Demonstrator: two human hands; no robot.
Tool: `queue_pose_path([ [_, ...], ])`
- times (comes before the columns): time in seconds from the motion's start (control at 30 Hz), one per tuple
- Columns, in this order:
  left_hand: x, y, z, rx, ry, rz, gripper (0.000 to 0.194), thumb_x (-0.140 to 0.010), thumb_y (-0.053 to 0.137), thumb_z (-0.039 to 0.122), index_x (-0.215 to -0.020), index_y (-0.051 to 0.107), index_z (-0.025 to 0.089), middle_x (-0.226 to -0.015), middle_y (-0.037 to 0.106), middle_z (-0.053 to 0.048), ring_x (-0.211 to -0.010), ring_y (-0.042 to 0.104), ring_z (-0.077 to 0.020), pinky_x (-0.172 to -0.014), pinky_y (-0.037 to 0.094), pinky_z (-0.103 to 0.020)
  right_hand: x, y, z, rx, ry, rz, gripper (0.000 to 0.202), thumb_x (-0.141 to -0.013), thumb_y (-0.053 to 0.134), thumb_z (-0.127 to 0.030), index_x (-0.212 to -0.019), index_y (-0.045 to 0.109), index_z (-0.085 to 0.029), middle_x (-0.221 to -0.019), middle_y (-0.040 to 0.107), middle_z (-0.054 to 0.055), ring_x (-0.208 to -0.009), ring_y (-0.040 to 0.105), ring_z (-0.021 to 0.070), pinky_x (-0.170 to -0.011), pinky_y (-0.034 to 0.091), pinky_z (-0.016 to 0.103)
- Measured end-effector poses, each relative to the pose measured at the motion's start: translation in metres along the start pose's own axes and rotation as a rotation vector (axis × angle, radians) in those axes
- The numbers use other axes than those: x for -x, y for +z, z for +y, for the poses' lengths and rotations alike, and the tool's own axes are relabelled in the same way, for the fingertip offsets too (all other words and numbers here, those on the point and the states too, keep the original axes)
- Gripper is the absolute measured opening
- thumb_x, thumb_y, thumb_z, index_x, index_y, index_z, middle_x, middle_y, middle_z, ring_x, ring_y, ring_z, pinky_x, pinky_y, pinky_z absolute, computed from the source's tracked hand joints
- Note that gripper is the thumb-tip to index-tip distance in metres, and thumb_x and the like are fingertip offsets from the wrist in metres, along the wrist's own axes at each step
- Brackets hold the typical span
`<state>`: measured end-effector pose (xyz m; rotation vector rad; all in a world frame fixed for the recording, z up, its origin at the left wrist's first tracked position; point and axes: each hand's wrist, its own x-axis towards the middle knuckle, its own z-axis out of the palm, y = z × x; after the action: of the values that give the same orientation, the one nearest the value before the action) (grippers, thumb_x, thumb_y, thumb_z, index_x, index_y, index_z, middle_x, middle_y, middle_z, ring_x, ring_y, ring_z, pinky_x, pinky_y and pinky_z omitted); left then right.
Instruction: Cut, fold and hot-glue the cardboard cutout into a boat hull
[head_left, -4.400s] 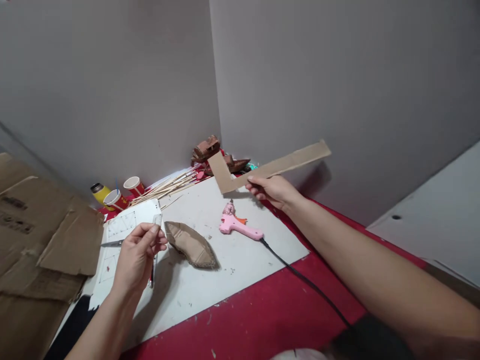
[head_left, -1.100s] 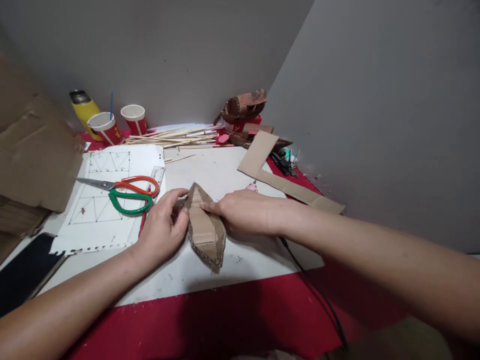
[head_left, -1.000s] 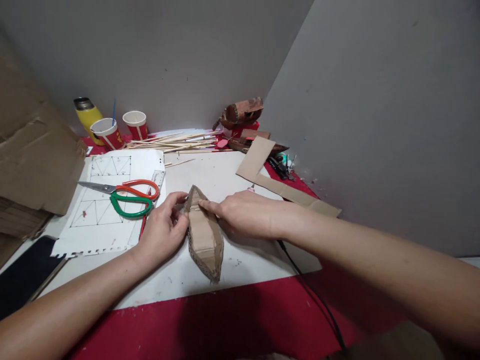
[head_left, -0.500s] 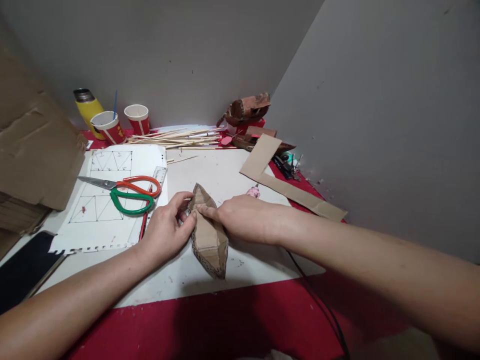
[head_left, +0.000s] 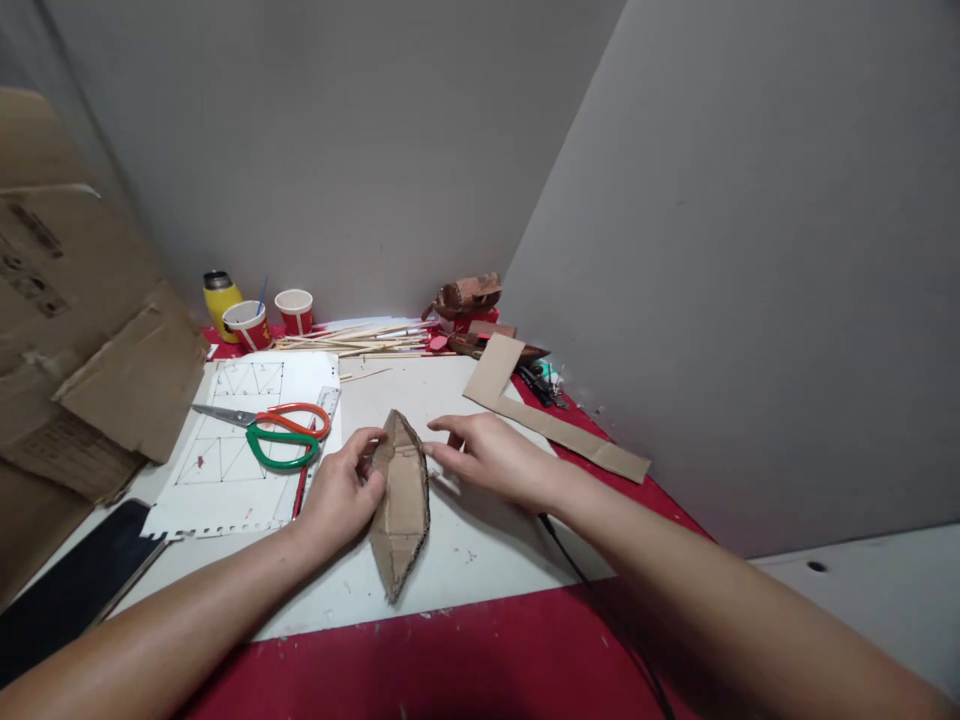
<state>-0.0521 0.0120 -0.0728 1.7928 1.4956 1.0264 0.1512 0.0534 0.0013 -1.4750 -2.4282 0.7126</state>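
Observation:
A small boat-shaped cardboard piece point(head_left: 405, 490) stands lengthwise on the white board point(head_left: 480, 560), its pointed ends toward and away from me. My left hand point(head_left: 341, 485) grips its left wall near the far end, thumb and fingers on either side. To the right of the piece, my right hand point(head_left: 487, 455) has its thumb and forefinger apart, fingertips close to the upper right edge. Nothing shows between those fingers. Whether a fingertip touches the edge is hard to tell.
Orange-and-green scissors point(head_left: 281, 435) lie on a drawn sheet point(head_left: 225, 500) at left. Behind are wooden sticks point(head_left: 360, 340), paper cups point(head_left: 295, 312), and a yellow bottle point(head_left: 220, 300). An angled cardboard strip point(head_left: 570, 435) lies right; cardboard point(head_left: 97, 330) stands far left.
My right hand has come out of the cardboard piece to its right, and its fingers have spread. The piece has turned slightly in my left hand. The camera view has shifted.

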Motion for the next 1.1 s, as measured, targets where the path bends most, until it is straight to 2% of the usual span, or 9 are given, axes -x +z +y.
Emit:
queue_pose_path([
  [0.07, 0.003, -0.001, 0.003, 0.003, 0.041, 0.022, 0.044, -0.076, 0.048, 0.009, -0.118, 0.055, 0.019, -0.088, 0.07, -0.003, -0.064, 0.057, -0.0155, -0.062, 0.045, -0.027, -0.002, 0.014, 0.0, -0.024, 0.009, 0.041, 0.04, -0.085, 0.058, -0.04, -0.109, 0.071, -0.011, -0.102, 0.074, 0.017, -0.089, 0.067, 0.0269, -0.076, 0.045, 0.031],
  [0.17, 0.009, -0.002, 0.01, 0.031, 0.108, 0.047, 0.045, -0.078, 0.048, 0.008, -0.121, 0.055, 0.02, -0.103, 0.07, -0.006, -0.069, 0.061, -0.0154, -0.067, 0.048, -0.028, -0.007, 0.032, 0.0, -0.091, 0.007, 0.099, 0.02, -0.08, 0.058, -0.027, -0.081, 0.074, -0.015, -0.079, 0.075, 0.009, -0.072, 0.066, 0.0214, -0.067, 0.042, 0.028],
  [0.3, 0.007, -0.006, 0.019, 0.203, 0.098, 0.106, 0.035, -0.087, 0.053, 0.025, -0.122, 0.056, 0.021, -0.117, 0.068, -0.009, -0.08, 0.064, -0.0183, -0.073, 0.05, -0.03, -0.015, 0.035, 0.002, -0.226, 0.004, 0.245, 0.017, -0.076, 0.054, -0.02, -0.075, 0.07, -0.015, -0.072, 0.071, 0.004, -0.072, 0.063, 0.019, -0.069, 0.042, 0.027],
  [0.4, 0.001, -0.01, 0.031, 0.441, -0.028, 0.156, 0.041, -0.089, 0.054, 0.045, -0.122, 0.057, 0.021, -0.119, 0.067, -0.011, -0.089, 0.066, -0.0207, -0.075, 0.051, -0.031, -0.014, 0.027, 0.001, -0.378, -0.016, 0.31, 0.019, -0.077, 0.05, -0.024, -0.074, 0.066, -0.014, -0.066, 0.067, 0.003, -0.064, 0.061, 0.017, -0.06, 0.043, 0.025],
  [0.47, -0.003, -0.009, 0.043, 0.649, -0.155, 0.086, 0.045, -0.088, 0.054, 0.051, -0.121, 0.059, 0.021, -0.114, 0.069, -0.011, -0.086, 0.067, -0.0206, -0.074, 0.052, -0.031, -0.01, 0.022, -0.001, -0.488, -0.028, 0.33, 0.023, -0.079, 0.046, -0.028, -0.08, 0.064, -0.014, -0.064, 0.063, 0.001, -0.057, 0.058, 0.0151, -0.053, 0.043, 0.023],
  [0.6, -0.004, 0.002, 0.071, 1.106, -0.382, -0.309, 0.05, -0.088, 0.053, 0.054, -0.117, 0.064, 0.015, -0.099, 0.074, -0.014, -0.085, 0.071, -0.0263, -0.077, 0.054, -0.037, 0.002, 0.013, -0.007, -0.671, -0.03, 0.346, 0.026, -0.081, 0.042, -0.035, -0.088, 0.058, -0.016, -0.059, 0.056, -0.003, -0.041, 0.049, 0.0116, -0.038, 0.039, 0.021],
  [0.67, -0.004, 0.009, 0.083, 1.223, -0.444, -0.407, 0.051, -0.09, 0.051, 0.053, -0.114, 0.067, 0.011, -0.093, 0.075, -0.015, -0.083, 0.072, -0.0276, -0.079, 0.054, -0.04, 0.007, 0.009, -0.01, -0.73, -0.025, 0.342, 0.024, -0.082, 0.043, -0.036, -0.087, 0.056, -0.017, -0.058, 0.055, -0.003, -0.037, 0.048, 0.0113, -0.033, 0.038, 0.021],
  [0.9, -0.011, 0.014, 0.103, 1.24, -0.563, -0.414, 0.054, -0.094, 0.04, 0.053, -0.112, 0.068, 0.01, -0.079, 0.075, -0.013, -0.066, 0.072, -0.0249, -0.073, 0.055, -0.038, 0.016, 0.001, -0.004, -0.854, -0.049, 0.357, 0.017, -0.083, 0.05, -0.034, -0.086, 0.056, -0.018, -0.049, 0.053, -0.006, -0.032, 0.045, 0.0108, -0.029, 0.034, 0.02],
  [1.1, -0.013, 0.013, 0.097, 1.179, -0.62, -0.527, 0.063, -0.091, 0.035, 0.062, -0.103, 0.07, 0.011, -0.076, 0.075, -0.014, -0.056, 0.07, -0.0238, -0.054, 0.051, -0.031, 0.018, -0.004, 0.005, -0.919, -0.047, 0.394, 0.017, -0.082, 0.054, -0.034, -0.077, 0.057, -0.017, -0.056, 0.055, -0.005, -0.036, 0.043, 0.0078, -0.033, 0.031, 0.019],
])
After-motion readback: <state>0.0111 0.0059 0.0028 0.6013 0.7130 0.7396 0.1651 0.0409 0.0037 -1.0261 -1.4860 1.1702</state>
